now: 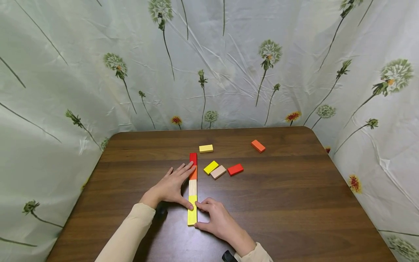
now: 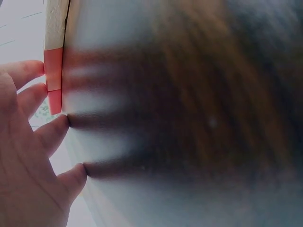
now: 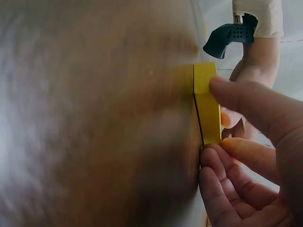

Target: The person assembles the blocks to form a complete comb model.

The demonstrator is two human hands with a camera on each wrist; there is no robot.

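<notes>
A straight row of small wooden blocks runs away from me on the table. From far to near lie a red block (image 1: 193,158), an orange block (image 1: 193,173), pale plain-wood pieces (image 1: 192,187), a yellow block (image 1: 192,199) and the nearest yellow block (image 1: 192,218). My left hand (image 1: 171,185) is spread along the row's left side, fingertips touching the orange and red blocks, thumb on the yellow part. With thumb and index finger, my right hand (image 1: 219,221) pinches the nearest yellow block at its right side, the thumb by its near end.
Beyond the row, on the brown table (image 1: 278,207), lie a pale yellow block (image 1: 206,149), a bright yellow block (image 1: 211,167), a plain-wood block (image 1: 218,172), a loose red block (image 1: 235,169) and a loose orange block (image 1: 258,146). A flowered curtain (image 1: 229,72) hangs behind.
</notes>
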